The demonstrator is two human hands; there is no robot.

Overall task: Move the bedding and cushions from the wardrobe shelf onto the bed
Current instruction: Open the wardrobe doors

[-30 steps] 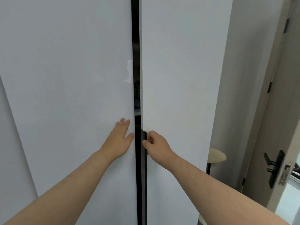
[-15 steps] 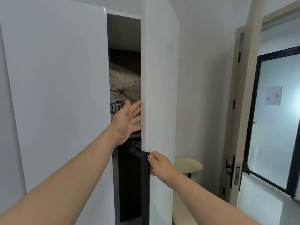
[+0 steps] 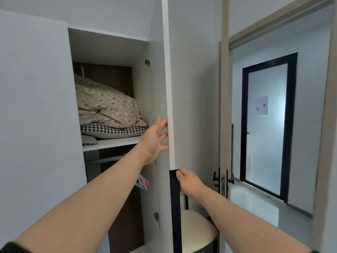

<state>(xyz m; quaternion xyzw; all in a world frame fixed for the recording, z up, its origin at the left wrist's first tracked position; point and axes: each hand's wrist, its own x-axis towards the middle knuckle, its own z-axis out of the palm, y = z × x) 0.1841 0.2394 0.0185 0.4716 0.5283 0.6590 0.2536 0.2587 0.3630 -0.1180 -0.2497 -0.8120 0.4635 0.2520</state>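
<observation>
While the wardrobe door [image 3: 193, 88] that was shut a second ago is swinging wide, right hand [image 3: 189, 181] pinching its black handle [image 3: 175, 207], left hand [image 3: 155, 139] pushing open-fingered on its edge, the bedding [image 3: 105, 106] and houndstooth cushion [image 3: 113, 130] are sitting reachable on the shelf [image 3: 109, 144].

Crumpled beige patterned bedding [image 3: 107, 105] lies heaped on a flat black-and-white houndstooth cushion [image 3: 113, 131] — both on the white wardrobe shelf [image 3: 116, 143], at nine o'clock from the view's centre.

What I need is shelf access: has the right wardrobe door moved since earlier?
Yes: the right door swung open, away from the shut left door.
</observation>
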